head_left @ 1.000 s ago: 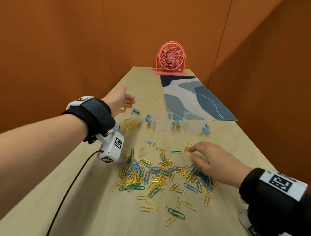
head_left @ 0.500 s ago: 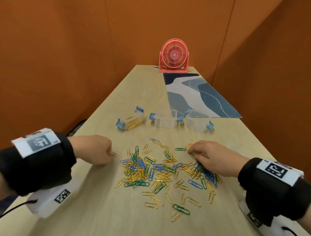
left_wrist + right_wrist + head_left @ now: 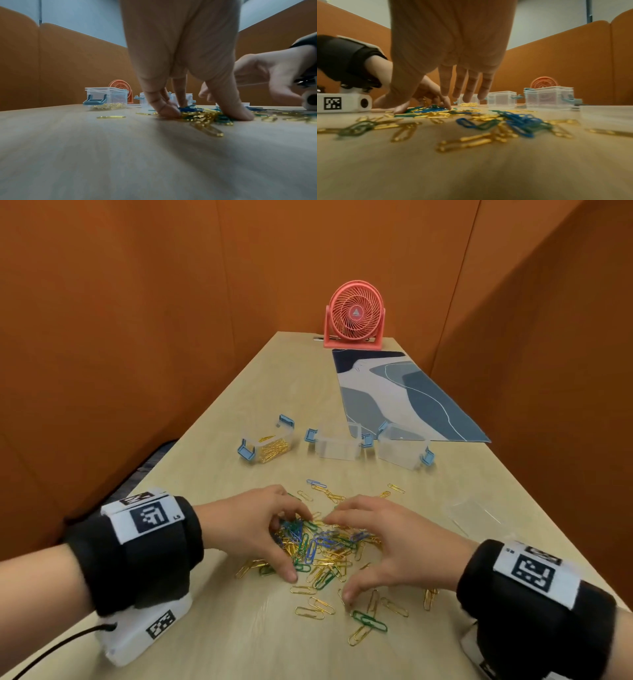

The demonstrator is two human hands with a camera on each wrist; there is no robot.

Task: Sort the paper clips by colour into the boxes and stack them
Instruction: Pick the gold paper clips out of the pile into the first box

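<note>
1. Pressing into the heap, the fingers (image 3: 164, 108) of the left hand (image 3: 253, 525) are bent at the knuckles, tips down on the paper clips (image 3: 318, 546); thumb and forefinger stand apart with clips between them, and whether any clip is actually pinched cannot be told.
2. Opposite, the right hand (image 3: 387, 542) arches over the other side of the heap, its fingers (image 3: 471, 86) spread and nearly straight in the right wrist view, thumb tip down among the clips at the near side.
3. Gold, green and blue clips lie mixed in one pile between the two hands, near the tabletop's near edge, with loose ones scattered around, including a green one (image 3: 370, 621) closest to that edge.
4. Farther toward the middle of the tabletop stand three clear boxes with blue latches in a row: the left box (image 3: 267, 445) holds gold clips, the middle box (image 3: 337, 446) and the right box (image 3: 400, 451) look clear.
5. A clear lid (image 3: 474, 513) lies flat toward the right edge.
6. A blue patterned mat (image 3: 404, 395) runs along the right edge, and a pink fan (image 3: 354, 316) stands at the far edge.
</note>
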